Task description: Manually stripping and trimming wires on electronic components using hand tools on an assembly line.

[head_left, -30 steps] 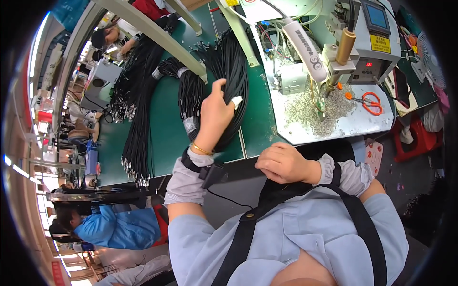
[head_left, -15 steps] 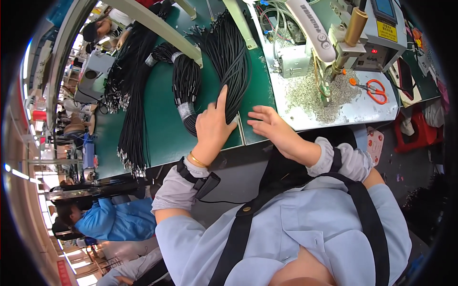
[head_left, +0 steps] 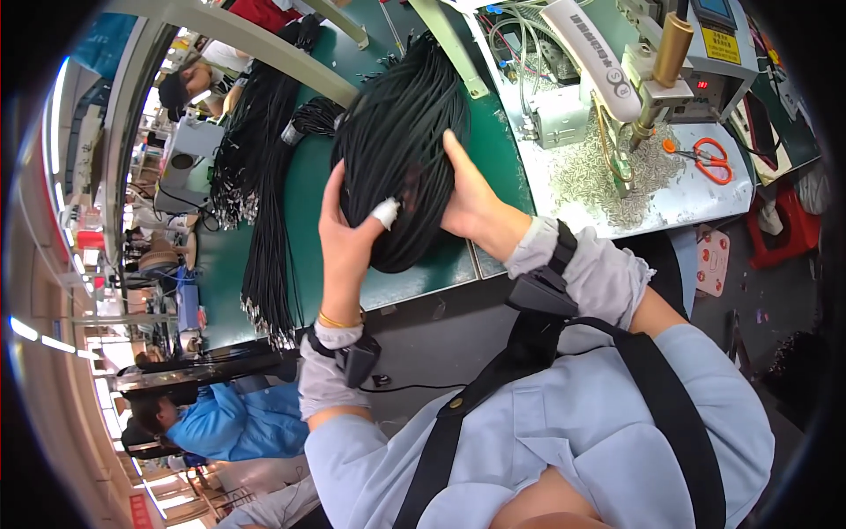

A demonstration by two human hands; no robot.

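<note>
Between my two hands a thick bundle of black cables (head_left: 401,150) is lifted and bent into a rounded loop at the near edge of the green table. My left hand (head_left: 346,234) grips its left side, with a white wrap on the thumb lying against the cables. On the right side my right hand (head_left: 476,198) presses in, its thumb up along the bundle and its other fingers hidden behind. Partly covered by the bundle, a smaller coil of black cables (head_left: 317,116) lies just behind it.
Long black cables with metal ends (head_left: 269,264) hang over the green table (head_left: 304,238) at left. To the right stands a press machine (head_left: 656,97) with many small metal pieces (head_left: 617,176) on its plate, beside orange-handled scissors (head_left: 709,160). Table-frame posts (head_left: 454,53) rise behind. People sit at far left.
My left hand, which rested on the cables, and my right hand, which was free with fingers spread, now clasp the bundle from both sides. The bundle has been lifted and pulled nearer.
</note>
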